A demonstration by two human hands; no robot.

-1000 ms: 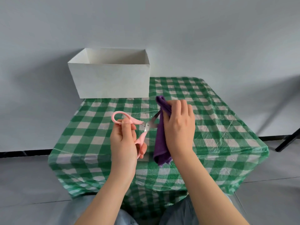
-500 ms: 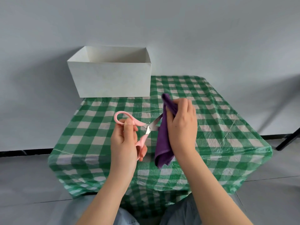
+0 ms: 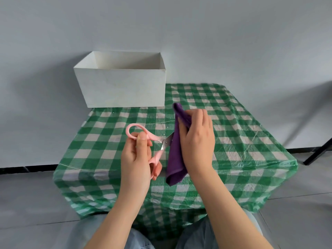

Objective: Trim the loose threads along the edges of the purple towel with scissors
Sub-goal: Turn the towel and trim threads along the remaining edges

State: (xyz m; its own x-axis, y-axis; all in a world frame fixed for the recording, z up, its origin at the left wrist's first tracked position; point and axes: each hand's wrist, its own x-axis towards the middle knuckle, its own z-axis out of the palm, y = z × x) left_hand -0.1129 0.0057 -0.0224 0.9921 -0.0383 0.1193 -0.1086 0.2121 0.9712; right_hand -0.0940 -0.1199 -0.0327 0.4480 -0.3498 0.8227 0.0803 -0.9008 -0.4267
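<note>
My right hand [image 3: 196,141] grips the folded purple towel [image 3: 175,157] and holds it upright above the table, its upper corner sticking out past my fingers and its lower fold hanging free. My left hand [image 3: 138,162] holds the pink-handled scissors [image 3: 152,141], thumb on the upper loop, fingers round the lower handle. The short metal blades point right and meet the towel's left edge about halfway down. The blade tips are hidden behind the cloth.
A table under a green-and-white checked cloth [image 3: 242,141] stands before my knees. An open white box [image 3: 122,81] sits at its back left against the grey wall. A dark furniture leg [image 3: 318,153] shows on the floor at the far right.
Both hands have drifted slightly right and up with the towel and scissors. The scissor blades have come in closer against the towel's left edge.
</note>
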